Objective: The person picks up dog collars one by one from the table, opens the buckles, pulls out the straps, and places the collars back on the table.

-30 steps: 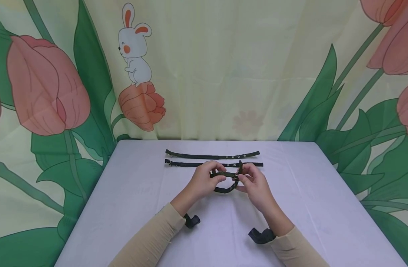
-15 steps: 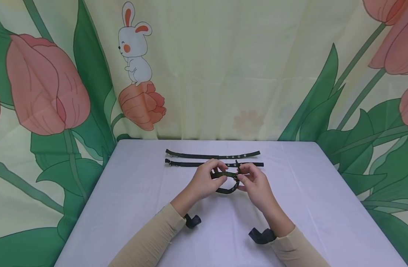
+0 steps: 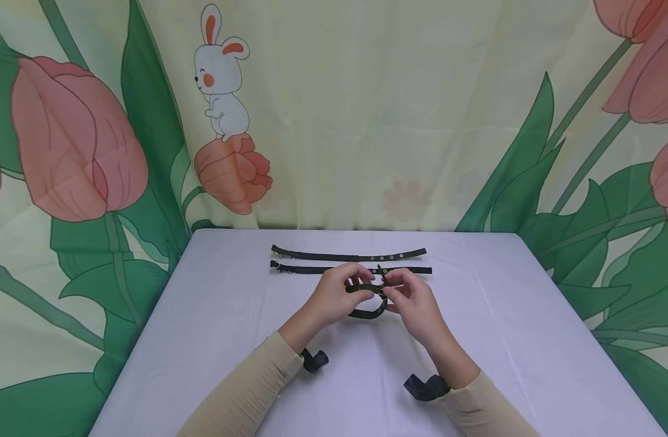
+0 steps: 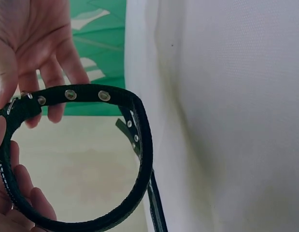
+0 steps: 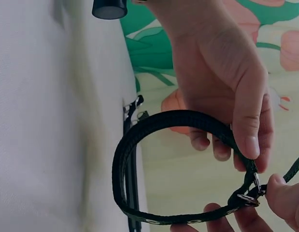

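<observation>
A dark buckle collar (image 3: 368, 314) with metal eyelets is bent into a loop above the table. My left hand (image 3: 336, 294) pinches it near the metal hardware, thumb against fingers. On the other side my right hand (image 3: 412, 297) pinches the collar by the buckle, and the strap's end sticks up beside its fingers. In the left wrist view the collar (image 4: 145, 140) forms a wide ring with the buckle at the left edge. The right wrist view has the collar (image 5: 119, 169) with its strap passing through the metal buckle (image 5: 249, 198) between both hands.
Two more collars lie flat behind my hands, the farther collar (image 3: 339, 256) and the nearer collar (image 3: 306, 269), roughly parallel. The table (image 3: 230, 303) has a white cloth. A curtain (image 3: 355, 121) printed with tulips and a rabbit hangs behind it.
The upright strap end has shifted left, and my right hand has moved slightly left with it. My left hand has stayed nearly in place, and both hands still hold the collar.
</observation>
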The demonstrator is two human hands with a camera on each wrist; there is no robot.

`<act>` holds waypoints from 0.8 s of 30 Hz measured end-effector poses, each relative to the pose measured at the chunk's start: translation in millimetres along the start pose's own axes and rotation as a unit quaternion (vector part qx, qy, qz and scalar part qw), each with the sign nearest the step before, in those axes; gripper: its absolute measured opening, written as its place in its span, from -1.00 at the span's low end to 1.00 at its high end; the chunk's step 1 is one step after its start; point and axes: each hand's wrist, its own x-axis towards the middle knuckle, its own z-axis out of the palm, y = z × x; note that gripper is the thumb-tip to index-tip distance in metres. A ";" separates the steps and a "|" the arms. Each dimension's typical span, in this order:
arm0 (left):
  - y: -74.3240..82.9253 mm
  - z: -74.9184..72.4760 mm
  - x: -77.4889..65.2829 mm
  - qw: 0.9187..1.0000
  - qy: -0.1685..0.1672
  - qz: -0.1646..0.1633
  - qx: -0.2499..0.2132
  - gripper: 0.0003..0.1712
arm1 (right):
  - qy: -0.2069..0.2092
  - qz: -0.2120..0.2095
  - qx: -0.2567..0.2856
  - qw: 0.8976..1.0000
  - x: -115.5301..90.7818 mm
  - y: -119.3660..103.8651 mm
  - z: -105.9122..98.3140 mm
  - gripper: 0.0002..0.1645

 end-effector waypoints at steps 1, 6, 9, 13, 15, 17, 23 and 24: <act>-0.1 -0.3 0.1 1.000 0.001 0.001 0.001 -0.71 | 0.000 0.002 0.000 1.000 0.0 0.0 0.2 -0.72; -2.1 -0.9 1.6 0.999 0.019 0.021 0.023 -0.72 | 0.006 0.002 0.001 1.000 0.4 0.2 0.1 -0.70; -2.8 -1.1 2.5 0.999 0.028 0.031 0.030 -0.72 | 0.013 0.003 0.007 1.000 1.0 -0.2 0.2 -0.69; -2.2 -0.9 2.9 0.999 0.030 0.036 0.021 -0.73 | 0.018 0.010 0.019 1.000 3.1 0.1 0.6 -0.70; -1.2 -0.9 2.7 0.999 0.029 0.036 0.014 -0.72 | 0.020 0.011 0.022 1.000 3.8 0.5 0.7 -0.70; -0.4 -0.9 2.5 0.999 0.027 0.034 0.008 -0.72 | 0.021 0.012 0.024 0.999 4.0 0.5 0.8 -0.71; 0.7 -1.5 2.1 1.000 0.017 0.021 0.000 -0.72 | 0.022 0.017 0.035 0.999 4.6 0.3 0.3 -0.74; 0.7 -1.8 2.0 1.000 0.015 0.020 -0.002 -0.71 | 0.022 0.017 0.039 0.999 4.7 0.4 0.0 -0.75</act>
